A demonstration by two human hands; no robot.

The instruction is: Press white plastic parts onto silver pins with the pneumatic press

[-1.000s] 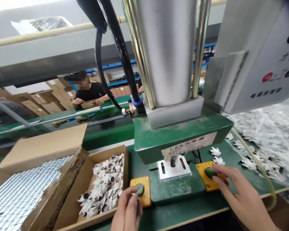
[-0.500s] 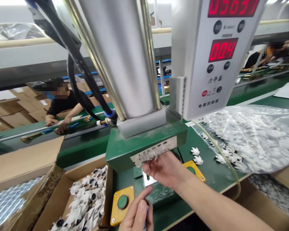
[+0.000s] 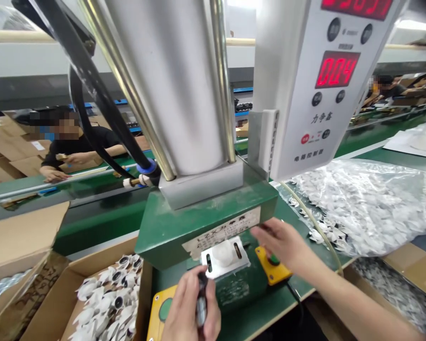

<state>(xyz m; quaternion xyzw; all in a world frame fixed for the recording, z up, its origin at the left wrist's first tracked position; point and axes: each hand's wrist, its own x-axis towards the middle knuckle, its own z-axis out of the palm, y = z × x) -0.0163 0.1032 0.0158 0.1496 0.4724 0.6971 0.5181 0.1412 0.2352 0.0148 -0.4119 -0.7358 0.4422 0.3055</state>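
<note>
My left hand [image 3: 193, 305] is closed around a small dark cylindrical part [image 3: 201, 303] with a shiny grey side. Just beyond its fingertips, a slotted metal plate [image 3: 213, 271] lies under the green press head [image 3: 206, 218], bearing a white rounded piece [image 3: 223, 255] at its middle. My right hand [image 3: 282, 244] hovers to the right of the plate, above a yellow button box [image 3: 273, 272] and partly covering its green button. Its fingers are loosely apart, and I see nothing held in them.
A second yellow button box [image 3: 156, 315] stands left of the plate. Further left is a cardboard box [image 3: 71, 279] of white finned pieces. A clear bag [image 3: 369, 203] of similar pieces lies at right. The control box [image 3: 305, 118] hangs above. A co-worker [image 3: 71, 147] sits across the line.
My right hand has drawn back from under the press head toward the right, uncovering the plate and white piece. My left hand has turned, showing more of the part it holds.
</note>
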